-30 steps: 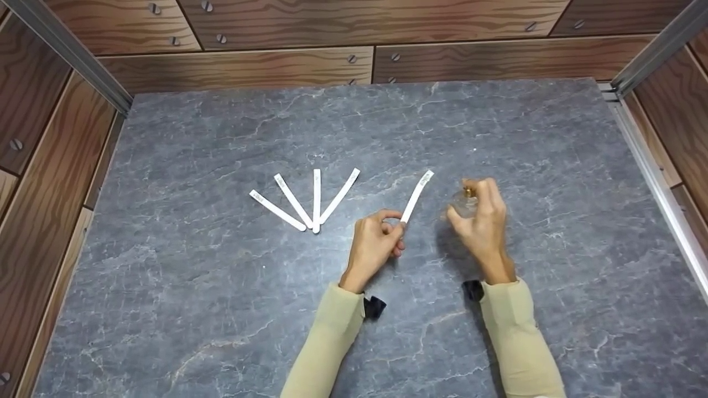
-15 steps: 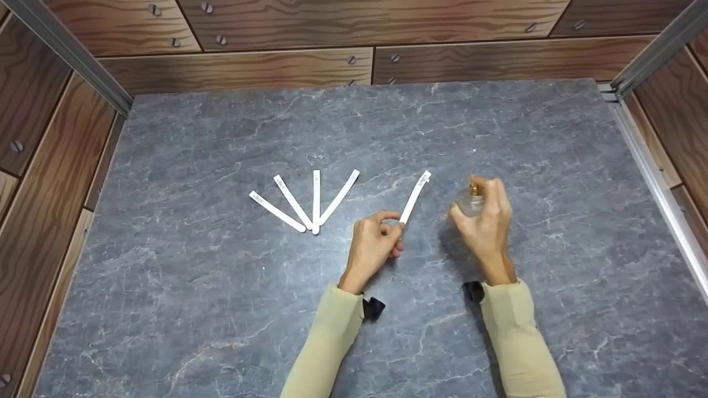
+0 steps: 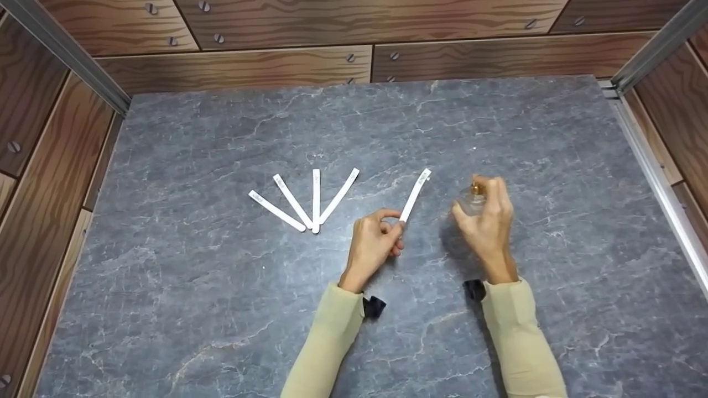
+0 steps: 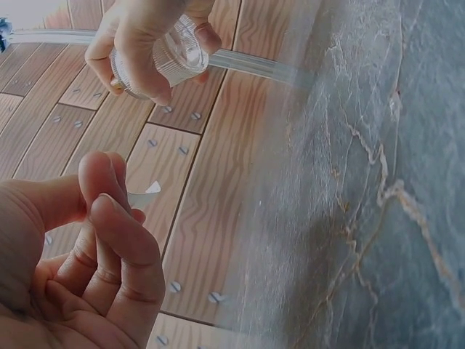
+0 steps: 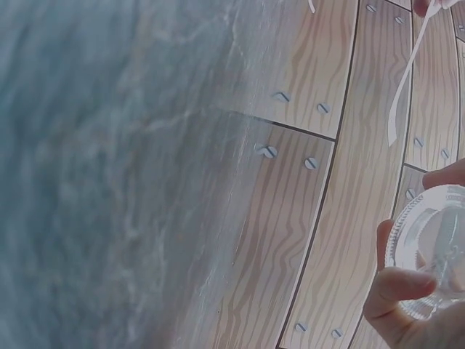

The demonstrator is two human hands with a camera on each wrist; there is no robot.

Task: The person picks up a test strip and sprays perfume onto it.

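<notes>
My left hand (image 3: 373, 243) pinches the lower end of a white paper test strip (image 3: 414, 199) between thumb and fingers. The strip slants up and to the right, curves slightly and bears a small printed mark near its far end. To its right, my right hand (image 3: 489, 224) grips a clear glass perfume bottle (image 3: 469, 207), with the index finger on its gold spray top (image 3: 476, 188). A gap separates bottle and strip. Ribbed glass shows on the bottle (image 4: 182, 54) in the left wrist view. The round base of the bottle (image 5: 447, 218) faces the right wrist camera.
Several more white test strips (image 3: 316, 193) lie fanned out on the grey marbled table (image 3: 193, 309), left of my hands, their lower ends close together. Wood-patterned panels (image 3: 276, 69) and a metal rail (image 3: 664, 193) border the table.
My right hand has shifted slightly right with the perfume bottle, away from the strip. The held strip's far end has moved a little left. The fanned strips stay put.
</notes>
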